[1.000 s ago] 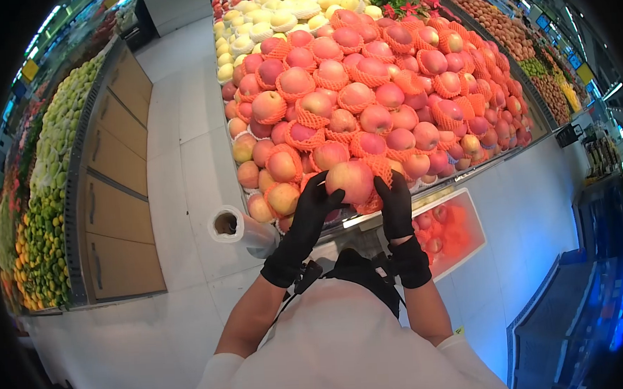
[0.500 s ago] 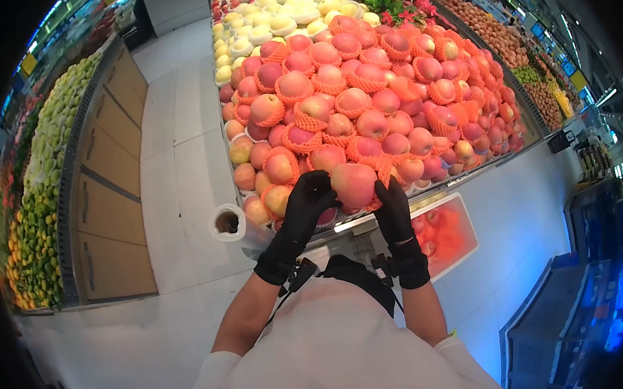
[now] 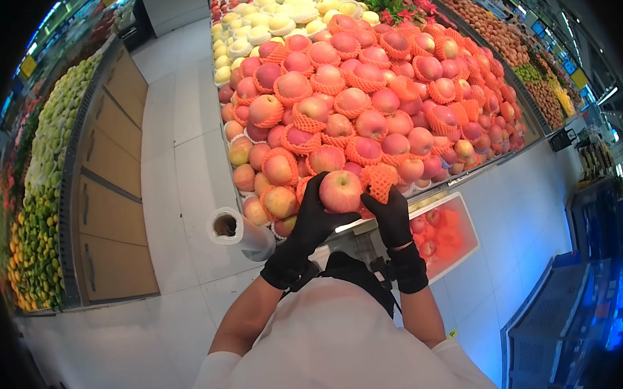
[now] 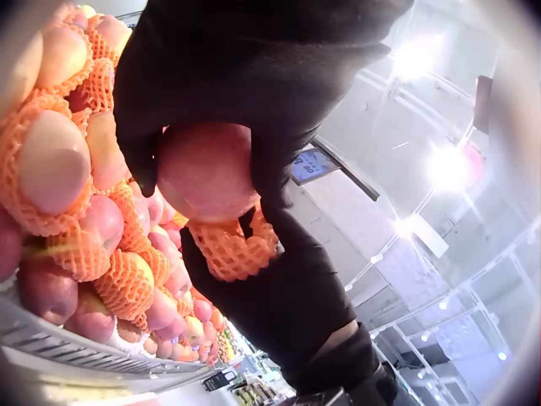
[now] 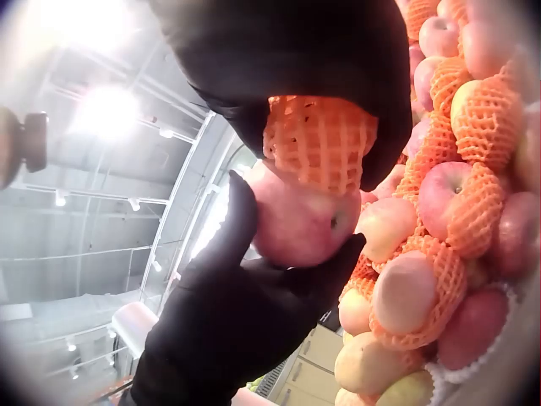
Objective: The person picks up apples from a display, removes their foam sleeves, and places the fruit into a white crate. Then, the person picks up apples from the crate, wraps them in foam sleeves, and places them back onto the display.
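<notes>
A large pinkish-red apple (image 3: 341, 191) sits in the left hand (image 3: 311, 221), gloved in black, with fingers and thumb curled round it. Its stem hollow faces up in the head view. Beside it, the right hand (image 3: 392, 218), also gloved, pinches an orange foam net sleeve (image 3: 380, 179). In the right wrist view the foam net (image 5: 317, 144) overlaps the upper part of the apple (image 5: 300, 220). From the left wrist, the apple (image 4: 207, 169) shows bare between the fingers, with the net (image 4: 232, 249) below it. Both hands are over the near edge of the apple pile (image 3: 356, 100).
Many piled apples wear orange nets. A clear plastic bag roll (image 3: 227, 226) stands at the display's near left corner. Below the right hand is a white bin (image 3: 469, 239) with apples and nets. Yellow fruit (image 3: 267, 17) lies behind; a cabinet-fronted stand (image 3: 117, 183) is across the aisle.
The apple has moved slightly left and turned so its stem end shows. The right hand has drawn a little away from it, with the foam net now standing out in its fingers.
</notes>
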Motion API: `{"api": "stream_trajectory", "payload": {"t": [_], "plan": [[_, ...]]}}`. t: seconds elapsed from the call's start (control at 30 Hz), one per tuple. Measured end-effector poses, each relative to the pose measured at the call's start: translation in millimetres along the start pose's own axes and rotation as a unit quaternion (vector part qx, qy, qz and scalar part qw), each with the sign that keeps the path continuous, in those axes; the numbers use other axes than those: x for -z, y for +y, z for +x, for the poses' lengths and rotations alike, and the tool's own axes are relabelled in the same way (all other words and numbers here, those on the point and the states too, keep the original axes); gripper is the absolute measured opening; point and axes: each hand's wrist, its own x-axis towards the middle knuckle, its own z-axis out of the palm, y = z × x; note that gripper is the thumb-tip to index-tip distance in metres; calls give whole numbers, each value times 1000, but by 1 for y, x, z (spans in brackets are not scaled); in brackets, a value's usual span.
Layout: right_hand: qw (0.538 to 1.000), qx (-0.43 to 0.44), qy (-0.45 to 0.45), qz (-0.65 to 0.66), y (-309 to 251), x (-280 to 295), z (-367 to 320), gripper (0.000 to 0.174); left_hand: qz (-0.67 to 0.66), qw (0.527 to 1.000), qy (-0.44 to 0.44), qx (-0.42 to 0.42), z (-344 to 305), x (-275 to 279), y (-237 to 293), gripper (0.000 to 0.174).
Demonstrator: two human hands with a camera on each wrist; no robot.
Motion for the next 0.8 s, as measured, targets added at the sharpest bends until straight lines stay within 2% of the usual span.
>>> {"api": "stream_trajectory", "payload": {"t": [0.17, 0.27, 0.37, 0.47, 0.57, 0.67, 0.7, 0.73, 0.77, 0.8], "plan": [[987, -41, -21, 153, 19, 5, 6, 27, 52, 997, -10, -53, -3, 5, 9, 100], [989, -38, -44, 135, 24, 6, 6, 27, 63, 996, -13, -60, -3, 9, 7, 99], [991, -36, -51, 121, 18, 7, 4, 28, 93, 986, 29, -134, -7, 3, 9, 97], [981, -43, -24, 189, 17, 4, 3, 29, 78, 994, -14, -72, -7, 12, 4, 98], [980, -61, -22, 190, 23, 9, 5, 30, 75, 993, -15, -94, -6, 14, 3, 93], [958, -80, -7, 275, 16, 10, 5, 33, -28, 999, -20, 32, -3, 20, -6, 78], [961, -77, 0, 265, 18, 11, 6, 34, -165, 981, -15, 99, -1, 21, -8, 74], [964, -75, 7, 255, 23, 13, 8, 35, -298, 940, -9, 166, -1, 21, -10, 70], [967, -73, 15, 245, 26, 15, 9, 35, -424, 876, -4, 229, 0, 22, -11, 66], [966, -78, 15, 245, 25, 17, 10, 36, -410, 880, -20, 237, 1, 21, 3, 65]]}}
